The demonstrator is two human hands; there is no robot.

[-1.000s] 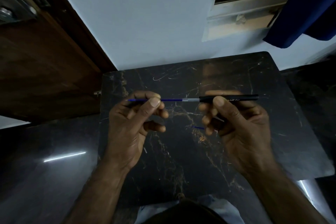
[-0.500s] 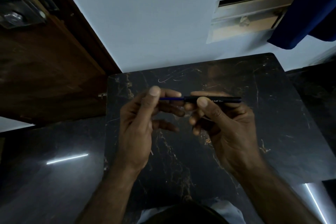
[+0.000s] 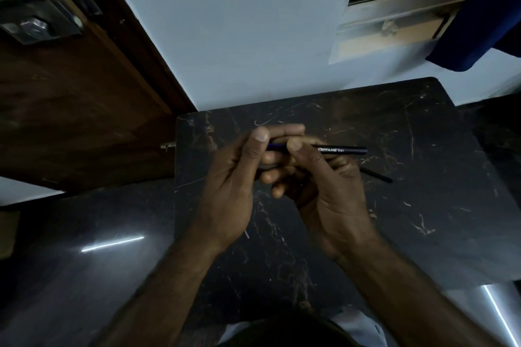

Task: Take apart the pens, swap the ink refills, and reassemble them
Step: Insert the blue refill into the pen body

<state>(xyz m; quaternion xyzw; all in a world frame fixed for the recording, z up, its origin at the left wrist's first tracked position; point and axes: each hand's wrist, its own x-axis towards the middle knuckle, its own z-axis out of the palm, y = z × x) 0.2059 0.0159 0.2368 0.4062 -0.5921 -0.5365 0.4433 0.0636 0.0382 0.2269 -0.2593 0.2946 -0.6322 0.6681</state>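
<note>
Hands meet at the centre of the frame above a dark marble slab [image 3: 408, 220]. Left hand [image 3: 234, 186] pinches the blue ink refill [image 3: 276, 146] between thumb and forefinger; only a short blue length shows between the two thumbs. Right hand [image 3: 324, 186] is closed round the black pen barrel [image 3: 342, 150], thumb pressed on its near end, remaining fingers curled beneath. Refill and barrel share one long axis, running almost level across the frame, left to right, with a slight downward slope toward the right. Barrel's free end points to the right of the frame and projects past the right hand; white lettering reading "OCTANE" lies along its side. Refill enters the barrel's left end, though the junction is hidden under the right thumb. Second dark, slender pen part [image 3: 376, 175] shows just right of the right hand, below the barrel, slanting down to the right; whether it rests on the slab or is held cannot be told. Wooden door [image 3: 70, 93] fills the upper left, pale wall [image 3: 239, 36] the upper centre.
</note>
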